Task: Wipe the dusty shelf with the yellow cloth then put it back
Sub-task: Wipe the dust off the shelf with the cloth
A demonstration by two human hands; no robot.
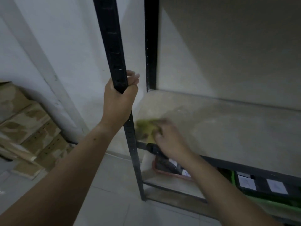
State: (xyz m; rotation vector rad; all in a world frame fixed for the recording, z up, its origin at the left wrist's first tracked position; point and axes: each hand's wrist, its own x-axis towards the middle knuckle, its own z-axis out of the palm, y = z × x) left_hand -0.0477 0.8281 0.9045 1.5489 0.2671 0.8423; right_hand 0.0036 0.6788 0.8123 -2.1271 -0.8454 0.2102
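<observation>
- A right hand (169, 139) presses a yellow cloth (146, 129) flat on the dusty shelf (228, 128), lower centre of frame; the left hand (118, 98) is closed around the black upright (117, 62).
- Risk: near the front-left corner, the cloth may slip off the edge.
- Pale board, white wall, wood panels (24, 124) stacked lower left.

The yellow cloth (145, 130) lies crumpled and motion-blurred on the near left corner of the dusty shelf (219, 124), partly covered by a hand. The shelf is a pale, flat board in a black metal frame, smeared with grey dust.
</observation>
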